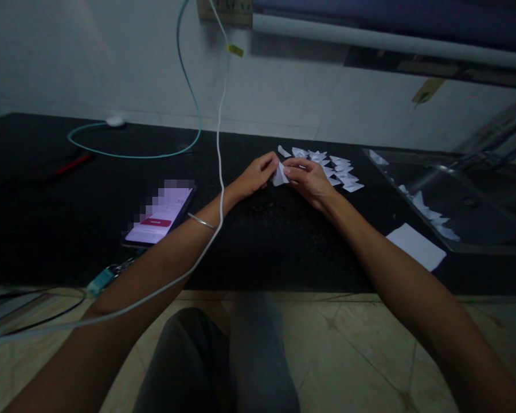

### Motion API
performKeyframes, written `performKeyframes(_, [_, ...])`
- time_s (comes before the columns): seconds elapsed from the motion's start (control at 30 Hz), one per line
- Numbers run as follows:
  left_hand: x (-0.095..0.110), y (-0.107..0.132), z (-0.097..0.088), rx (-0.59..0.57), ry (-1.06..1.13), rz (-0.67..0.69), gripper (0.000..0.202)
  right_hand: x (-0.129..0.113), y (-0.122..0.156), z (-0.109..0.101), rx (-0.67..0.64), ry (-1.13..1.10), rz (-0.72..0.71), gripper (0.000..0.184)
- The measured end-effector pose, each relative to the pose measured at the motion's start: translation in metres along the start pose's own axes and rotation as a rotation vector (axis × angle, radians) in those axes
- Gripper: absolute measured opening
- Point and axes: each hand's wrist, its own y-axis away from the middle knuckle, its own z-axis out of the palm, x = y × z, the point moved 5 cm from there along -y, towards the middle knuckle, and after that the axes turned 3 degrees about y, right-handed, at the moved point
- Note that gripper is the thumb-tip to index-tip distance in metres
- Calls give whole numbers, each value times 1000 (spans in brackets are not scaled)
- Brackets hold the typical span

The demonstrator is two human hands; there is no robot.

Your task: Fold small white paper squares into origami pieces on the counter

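Note:
Between my two hands, a small piece of folded white paper (280, 175) is held just above the black counter. My left hand (258, 174) pinches its left side between thumb and fingers. On the other side, the fingertips of my right hand (308, 179) close on its right edge. Just beyond my right hand lie several folded white paper pieces (343, 171), pointed and set in rows. A flat white sheet stack (417, 246) rests on the counter by my right forearm.
A phone (157, 221) with a lit screen lies left of my left forearm, near a teal key fob (101, 281). A white cable (219, 143) hangs across my left arm. At right is a metal sink (490, 212), with more folded paper along its rim.

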Motion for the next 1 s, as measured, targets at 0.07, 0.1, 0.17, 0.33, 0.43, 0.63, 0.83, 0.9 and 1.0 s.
performKeyframes(0.07, [5, 1, 1, 5, -32, 32, 42, 0, -1, -4, 34, 42, 1, 23])
performKeyframes(0.1, [7, 1, 2, -11, -44, 35, 41, 1, -2, -6, 48, 63, 0, 24])
performKeyframes(0.17, [11, 3, 4, -58, -60, 18, 39, 0, -3, -9, 67, 102, -13, 25])
performKeyframes(0.33, [14, 5, 5, -71, -49, 5, 33, -3, -4, -12, 108, 139, -59, 26])
performKeyframes(0.43, [11, 2, 2, -13, -60, 30, 33, 0, -3, -11, 118, 67, 3, 27])
performKeyframes(0.63, [6, 0, -5, 84, -53, 15, 36, 5, -3, -12, 117, -6, 51, 27])
performKeyframes(0.83, [10, 8, 8, -234, 3, -76, 34, 5, -9, -15, 125, 90, -78, 14])
performKeyframes(0.9, [8, 8, 10, -270, -3, -93, 35, 4, -10, -15, 110, 158, -132, 13])
performKeyframes(1.0, [3, 4, 8, -219, -11, -76, 35, -3, -9, -15, 120, 309, -238, 13])
